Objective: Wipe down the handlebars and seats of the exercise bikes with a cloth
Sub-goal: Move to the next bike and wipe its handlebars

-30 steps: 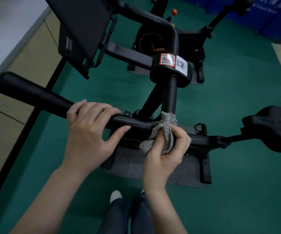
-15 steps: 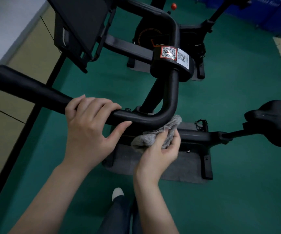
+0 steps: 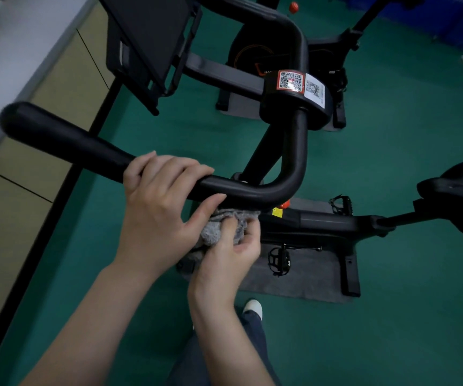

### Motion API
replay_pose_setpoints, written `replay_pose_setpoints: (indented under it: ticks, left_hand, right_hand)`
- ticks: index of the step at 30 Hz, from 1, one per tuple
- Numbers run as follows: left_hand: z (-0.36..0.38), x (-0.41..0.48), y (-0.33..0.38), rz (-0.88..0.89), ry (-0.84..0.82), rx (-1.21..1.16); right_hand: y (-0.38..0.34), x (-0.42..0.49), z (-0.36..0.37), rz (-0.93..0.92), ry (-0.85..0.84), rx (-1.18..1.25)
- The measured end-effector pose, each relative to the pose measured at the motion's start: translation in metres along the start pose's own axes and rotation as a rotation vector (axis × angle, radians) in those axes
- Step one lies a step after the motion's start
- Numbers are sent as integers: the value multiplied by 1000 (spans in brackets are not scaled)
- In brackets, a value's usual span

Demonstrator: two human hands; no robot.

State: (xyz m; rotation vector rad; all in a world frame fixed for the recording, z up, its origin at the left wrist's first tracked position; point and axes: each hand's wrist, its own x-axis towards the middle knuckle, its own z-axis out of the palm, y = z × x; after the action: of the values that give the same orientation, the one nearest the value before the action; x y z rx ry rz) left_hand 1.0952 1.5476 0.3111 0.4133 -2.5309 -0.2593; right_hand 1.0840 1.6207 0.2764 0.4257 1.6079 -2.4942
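Observation:
A black handlebar of the near exercise bike runs from the left edge to a bend at centre. My left hand grips this bar from above, fingers curled over it. Just below the bar, under the bend, my right hand holds a bunched grey cloth pressed up against the bar's underside. The bike's black seat sticks out at the right edge, away from both hands. Part of the cloth is hidden behind my left thumb.
A dark screen is mounted above the handlebar. A stem clamp with QR stickers sits at centre. A second bike stands behind on the green floor. A grey mat and pedals lie under the near bike. A wall runs along the left.
My right hand has slid the cloth left and down, from the bar's bend to its underside next to my left thumb. My left hand keeps its grip.

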Motion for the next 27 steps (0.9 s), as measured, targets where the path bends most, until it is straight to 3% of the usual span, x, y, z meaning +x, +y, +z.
replay_pose_setpoints:
  ticks: [8,15,22,27]
  left_hand:
    - [-11,-1,-11,60,-89,-116]
    - [-12,-1,-11,68,-105,-100]
    - [-4,-2,7,27,-54,-8]
    - [9,1,30,4,-53,-21]
  right_hand:
    - [5,-3,4,117,-158,61]
    - [-11,18,-23,79,69,77]
    - [-11,9,-22,-19,-11,-99]
    - [-26,32,-37,-113,139,-86]
